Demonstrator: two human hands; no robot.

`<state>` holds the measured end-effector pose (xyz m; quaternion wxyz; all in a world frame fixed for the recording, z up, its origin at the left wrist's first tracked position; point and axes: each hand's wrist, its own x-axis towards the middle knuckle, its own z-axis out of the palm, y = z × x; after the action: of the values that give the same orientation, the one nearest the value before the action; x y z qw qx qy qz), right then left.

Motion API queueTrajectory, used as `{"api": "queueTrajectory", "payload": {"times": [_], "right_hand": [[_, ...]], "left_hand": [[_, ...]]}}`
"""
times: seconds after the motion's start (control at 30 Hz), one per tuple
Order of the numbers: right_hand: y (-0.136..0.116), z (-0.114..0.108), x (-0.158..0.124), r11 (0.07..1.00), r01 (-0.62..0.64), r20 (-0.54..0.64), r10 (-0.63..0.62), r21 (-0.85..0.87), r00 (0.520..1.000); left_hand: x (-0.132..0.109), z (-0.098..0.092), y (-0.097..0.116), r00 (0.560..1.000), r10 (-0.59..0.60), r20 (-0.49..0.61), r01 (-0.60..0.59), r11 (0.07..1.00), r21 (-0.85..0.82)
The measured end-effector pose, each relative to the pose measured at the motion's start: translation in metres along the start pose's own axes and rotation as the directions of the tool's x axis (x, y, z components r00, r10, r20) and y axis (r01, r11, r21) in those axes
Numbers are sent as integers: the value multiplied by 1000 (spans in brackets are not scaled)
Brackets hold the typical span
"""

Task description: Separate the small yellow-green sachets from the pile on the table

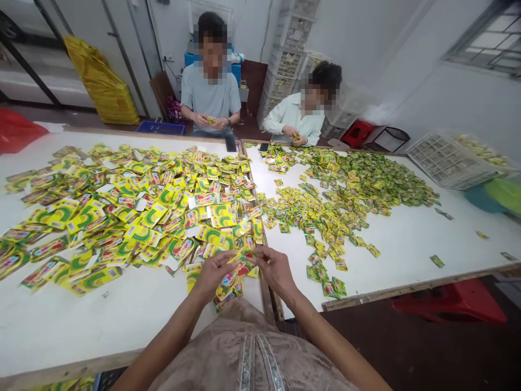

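Note:
My left hand (212, 275) and my right hand (277, 272) meet close to my body, above the joint between two white tabletops. Between their pinched fingertips is a small yellow-and-green carton (244, 253), with a hand at either end. Fingers cover part of it, so whether its flap is open cannot be made out. Just beneath lie several more printed cartons (231, 281). A wide heap of flattened yellow cartons (142, 212) spreads to my left. Over to the right lies a heap of small green-and-yellow sachets (325, 201), some scattered near my right hand.
Two people (210, 103) (299, 117) sit across the table, each handling a small packet. A wooden strip (266, 271) divides the tabletops. White plastic crates (280, 70) are stacked behind. Another crate (443, 157) stands at the right end. A red stool (451, 301) is below the right edge.

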<state>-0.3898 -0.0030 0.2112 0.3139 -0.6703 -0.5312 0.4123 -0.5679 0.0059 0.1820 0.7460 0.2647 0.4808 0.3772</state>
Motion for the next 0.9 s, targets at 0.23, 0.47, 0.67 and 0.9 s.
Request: {"api": "queueTrajectory", "payload": {"times": [0.23,0.47,0.67,0.9], "right_hand": [[2,8,-10,993,47,-59,-53,-108,997],[18,17,-24,988,-88,75,79,124,994],[24,8,-34,976,-95,243,46,197,969],[25,9,-43,941,-159,139,121,299,983]], "left_hand": [[-7,-6,-3,997,-52,50,43,983,179],[-14,-18,-8,985,-168,36,148,938,312],[-13,-3,0,969,-225,103,164,895,414],[-19,14,5,978,-171,123,97,883,459]]}}
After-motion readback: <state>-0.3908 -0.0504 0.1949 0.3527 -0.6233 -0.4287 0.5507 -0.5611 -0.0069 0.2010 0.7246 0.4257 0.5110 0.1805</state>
